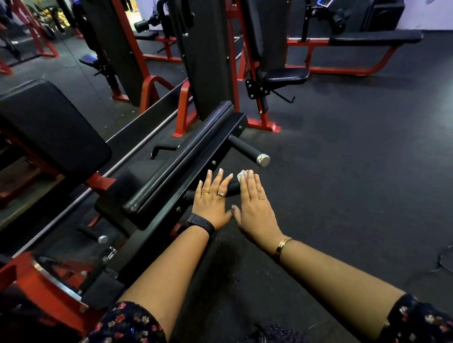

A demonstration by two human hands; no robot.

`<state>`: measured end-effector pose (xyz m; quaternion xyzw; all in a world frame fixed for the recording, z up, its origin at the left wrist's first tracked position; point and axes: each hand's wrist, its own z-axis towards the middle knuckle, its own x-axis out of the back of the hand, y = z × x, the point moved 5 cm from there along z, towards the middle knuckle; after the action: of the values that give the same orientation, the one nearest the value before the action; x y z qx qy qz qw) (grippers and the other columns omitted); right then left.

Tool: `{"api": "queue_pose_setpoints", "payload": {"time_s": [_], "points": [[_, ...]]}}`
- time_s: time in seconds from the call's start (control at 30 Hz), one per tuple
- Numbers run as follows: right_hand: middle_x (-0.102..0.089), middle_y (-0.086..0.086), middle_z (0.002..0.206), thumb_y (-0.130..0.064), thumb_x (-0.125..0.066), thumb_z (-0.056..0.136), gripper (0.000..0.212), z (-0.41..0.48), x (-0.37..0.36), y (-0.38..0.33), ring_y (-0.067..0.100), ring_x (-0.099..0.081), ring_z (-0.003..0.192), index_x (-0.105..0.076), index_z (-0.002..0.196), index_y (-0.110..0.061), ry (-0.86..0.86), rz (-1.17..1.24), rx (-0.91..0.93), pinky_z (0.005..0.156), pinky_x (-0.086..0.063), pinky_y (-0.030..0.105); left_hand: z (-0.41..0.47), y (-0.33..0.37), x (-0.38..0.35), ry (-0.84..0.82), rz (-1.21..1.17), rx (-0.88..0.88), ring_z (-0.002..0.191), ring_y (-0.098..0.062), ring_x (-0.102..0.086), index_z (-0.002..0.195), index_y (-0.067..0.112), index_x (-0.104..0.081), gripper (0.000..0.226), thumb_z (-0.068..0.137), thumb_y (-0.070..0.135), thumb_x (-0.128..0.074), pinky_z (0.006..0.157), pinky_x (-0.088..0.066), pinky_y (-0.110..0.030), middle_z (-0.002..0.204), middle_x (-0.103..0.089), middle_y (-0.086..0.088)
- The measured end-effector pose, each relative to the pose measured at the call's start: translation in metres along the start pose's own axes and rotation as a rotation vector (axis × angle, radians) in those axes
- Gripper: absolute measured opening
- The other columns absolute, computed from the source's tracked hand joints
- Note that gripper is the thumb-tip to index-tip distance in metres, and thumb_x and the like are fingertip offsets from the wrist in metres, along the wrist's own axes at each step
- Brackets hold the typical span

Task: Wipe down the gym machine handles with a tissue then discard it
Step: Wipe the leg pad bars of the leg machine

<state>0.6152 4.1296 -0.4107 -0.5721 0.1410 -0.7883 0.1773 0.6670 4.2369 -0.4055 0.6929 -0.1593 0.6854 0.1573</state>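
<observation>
Right hand: the right hand (254, 198) lies flat, palm down, fingers straight and close together, pressing a white tissue (242, 174) onto the near handle (232, 188); only a crumpled corner of tissue peeks out past the fingertips.
Left hand: the left hand (213, 196) sits just beside it, spread flat across the same handle, fingers fanned a little, gripping nothing (two rings catch the light).
Thumbs: nearly touching below the handle, so the two hands make a shallow V.
Wrists: a black watch (202, 221) on the left, a gold bracelet (283, 244) on the right.
Forearms: both reach forward and bare from floral sleeves (127, 324) at the bottom edge, the right one coming in at a diagonal.
Near handle: a short black grip jutting sideways from the machine's black frame (195, 157), mostly covered by the hands.
Far handle: a second black grip with a chrome end cap (263, 160), untouched, farther along the frame.
Machine: a long black roller pad (179, 154) runs along the frame; a black back pad (49, 129) sits to the left.
Floor: dark rubber matting (361, 176), with red-framed machines beyond.
</observation>
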Motion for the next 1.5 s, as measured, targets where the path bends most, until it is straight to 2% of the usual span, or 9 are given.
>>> {"api": "queue_pose_setpoints", "payload": {"time_s": [0.17, 0.27, 0.4, 0.57, 0.73, 1.03, 1.2, 1.33, 1.5], "points": [[-0.028, 0.025, 0.15, -0.036, -0.048, 0.097, 0.06, 0.028, 0.006, 0.001, 0.036, -0.023, 0.142, -0.036, 0.141, 0.003, -0.074, 0.011, -0.056, 0.113, -0.028, 0.04, 0.0, 0.0, 0.0, -0.037, 0.012, 0.0, 0.147, -0.024, 0.021, 0.151, 0.032, 0.014, 0.096, 0.089, 0.042, -0.057, 0.118, 0.009, -0.041, 0.161, 0.02, 0.001], [-0.049, 0.016, 0.12, -0.037, -0.043, 0.099, 0.039, 0.038, 0.019, -0.002, 0.032, -0.051, 0.11, -0.051, 0.115, -0.002, -0.036, 0.043, -0.088, 0.087, -0.041, 0.035, 0.001, -0.001, -0.001, -0.05, 0.015, 0.004, 0.147, -0.024, 0.021, 0.151, 0.033, 0.016, 0.102, 0.086, 0.044, -0.062, 0.118, 0.009, -0.04, 0.16, 0.02, 0.001], [-0.034, 0.026, 0.146, -0.027, -0.056, 0.091, 0.064, 0.015, 0.01, -0.004, 0.039, -0.03, 0.139, -0.035, 0.141, 0.006, -0.003, -0.065, -0.011, 0.113, -0.031, 0.041, 0.0, -0.001, -0.001, -0.025, -0.01, 0.001, 0.147, -0.023, 0.021, 0.144, 0.035, 0.022, 0.094, 0.091, 0.044, -0.054, 0.119, 0.009, -0.041, 0.161, 0.018, 0.001], [-0.041, 0.03, 0.141, -0.033, -0.048, 0.091, 0.062, 0.014, 0.007, -0.001, 0.043, -0.036, 0.135, -0.041, 0.136, 0.01, 0.065, -0.123, 0.083, 0.112, -0.03, 0.044, -0.001, -0.001, 0.0, -0.028, -0.021, 0.0, 0.147, -0.023, 0.021, 0.147, 0.034, 0.02, 0.093, 0.091, 0.043, -0.054, 0.119, 0.01, -0.041, 0.161, 0.018, 0.003], [-0.051, 0.013, 0.108, -0.038, -0.044, 0.098, 0.03, 0.047, 0.019, 0.007, 0.033, -0.055, 0.094, -0.049, 0.103, -0.008, -0.122, 0.159, -0.194, 0.079, -0.044, 0.042, 0.001, -0.001, -0.001, -0.042, 0.012, 0.012, 0.147, -0.023, 0.021, 0.151, 0.033, 0.016, 0.099, 0.088, 0.048, -0.059, 0.118, 0.011, -0.04, 0.161, 0.018, 0.004], [-0.049, 0.015, 0.137, -0.012, -0.069, 0.085, 0.051, 0.013, 0.008, 0.001, 0.023, -0.041, 0.132, -0.051, 0.132, -0.004, 0.256, 0.337, -0.087, 0.111, -0.031, 0.033, -0.001, -0.002, -0.001, -0.016, 0.011, 0.009, 0.147, -0.023, 0.022, 0.15, 0.032, 0.019, 0.098, 0.09, 0.046, -0.057, 0.12, 0.009, -0.042, 0.161, 0.018, 0.004], [-0.06, -0.002, 0.121, -0.031, -0.072, 0.084, 0.043, 0.038, 0.011, 0.019, 0.012, -0.054, 0.115, -0.059, 0.122, -0.016, 0.03, 0.734, -0.459, 0.089, -0.038, 0.016, 0.002, -0.001, -0.002, -0.02, -0.003, 0.016, 0.147, -0.023, 0.021, 0.15, 0.032, 0.018, 0.1, 0.088, 0.045, -0.059, 0.119, 0.01, -0.042, 0.161, 0.018, 0.005], [-0.065, -0.004, 0.116, -0.027, -0.074, 0.082, 0.047, 0.017, 0.004, 0.019, 0.009, -0.058, 0.109, -0.061, 0.126, -0.017, 0.149, 0.903, -0.695, 0.082, -0.038, 0.013, 0.0, 0.0, 0.0, -0.017, -0.019, 0.013, 0.147, -0.023, 0.021, 0.151, 0.034, 0.015, 0.101, 0.086, 0.044, -0.062, 0.118, 0.01, -0.041, 0.161, 0.016, 0.005], [-0.053, 0.0, 0.136, -0.01, -0.065, 0.087, 0.06, 0.008, 0.0, 0.004, 0.014, -0.049, 0.125, -0.045, 0.142, -0.021, 0.248, 0.914, -0.73, 0.102, -0.035, 0.021, 0.0, -0.001, 0.001, -0.022, -0.037, 0.002, 0.147, -0.023, 0.021, 0.151, 0.033, 0.014, 0.1, 0.087, 0.045, -0.062, 0.119, 0.01, -0.042, 0.161, 0.016, 0.004]]}}
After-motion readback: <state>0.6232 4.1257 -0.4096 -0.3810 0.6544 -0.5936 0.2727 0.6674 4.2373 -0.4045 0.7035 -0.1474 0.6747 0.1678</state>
